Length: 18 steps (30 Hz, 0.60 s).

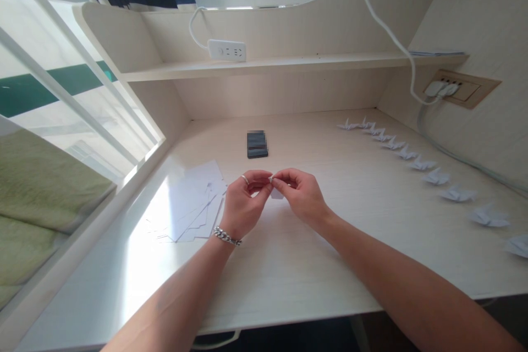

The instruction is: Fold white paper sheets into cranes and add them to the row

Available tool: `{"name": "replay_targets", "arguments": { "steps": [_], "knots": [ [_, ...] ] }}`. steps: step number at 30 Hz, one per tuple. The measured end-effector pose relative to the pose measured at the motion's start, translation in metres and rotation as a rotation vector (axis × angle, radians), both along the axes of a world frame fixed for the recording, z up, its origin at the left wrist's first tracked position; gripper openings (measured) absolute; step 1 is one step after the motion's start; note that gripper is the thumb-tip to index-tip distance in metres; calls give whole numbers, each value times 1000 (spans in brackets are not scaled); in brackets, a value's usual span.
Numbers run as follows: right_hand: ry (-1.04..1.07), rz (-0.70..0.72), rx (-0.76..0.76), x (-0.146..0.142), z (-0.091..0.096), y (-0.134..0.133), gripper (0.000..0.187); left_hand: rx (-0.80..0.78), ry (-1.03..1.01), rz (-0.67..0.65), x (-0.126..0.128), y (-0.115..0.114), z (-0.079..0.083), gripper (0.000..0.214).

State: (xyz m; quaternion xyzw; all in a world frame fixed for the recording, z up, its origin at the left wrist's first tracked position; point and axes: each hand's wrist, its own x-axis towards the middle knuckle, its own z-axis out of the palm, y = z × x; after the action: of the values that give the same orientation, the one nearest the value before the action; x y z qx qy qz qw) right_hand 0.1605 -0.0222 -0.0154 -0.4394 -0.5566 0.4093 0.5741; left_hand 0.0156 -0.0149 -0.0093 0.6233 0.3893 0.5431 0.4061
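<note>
Both hands meet over the middle of the desk, pinching a small folded piece of white paper [277, 194]. My left hand [246, 201], with a ring and a chain bracelet, has thumb and fingertips closed on its left side. From the right, my right hand [303, 192] grips the same paper between thumb and forefinger. Most of the paper is hidden behind the fingers; a pale flap shows below them. Left of my left hand lies a loose pile of white paper sheets [193, 198]. Along the desk's right side runs a row of several white folded paper cranes [436, 176].
A dark phone-like object [257, 144], partly blurred out, lies beyond my hands. On the shelf [289, 66] sits a white power strip [226, 50]. A white cable [388, 30] hangs down to the wall socket [466, 89]. White rails [78, 88] border the desk's left side.
</note>
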Motion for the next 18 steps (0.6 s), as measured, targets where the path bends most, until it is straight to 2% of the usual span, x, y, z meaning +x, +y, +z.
{"name": "replay_targets", "arguments": {
  "steps": [10,18],
  "knots": [
    [54,-46,-13,0,-1,0,20,-69,-73,-6,1,0,3,23],
    [58,14,13,1,-3,0,22,-134,-131,1,-1,4,4,26]
  ]
}}
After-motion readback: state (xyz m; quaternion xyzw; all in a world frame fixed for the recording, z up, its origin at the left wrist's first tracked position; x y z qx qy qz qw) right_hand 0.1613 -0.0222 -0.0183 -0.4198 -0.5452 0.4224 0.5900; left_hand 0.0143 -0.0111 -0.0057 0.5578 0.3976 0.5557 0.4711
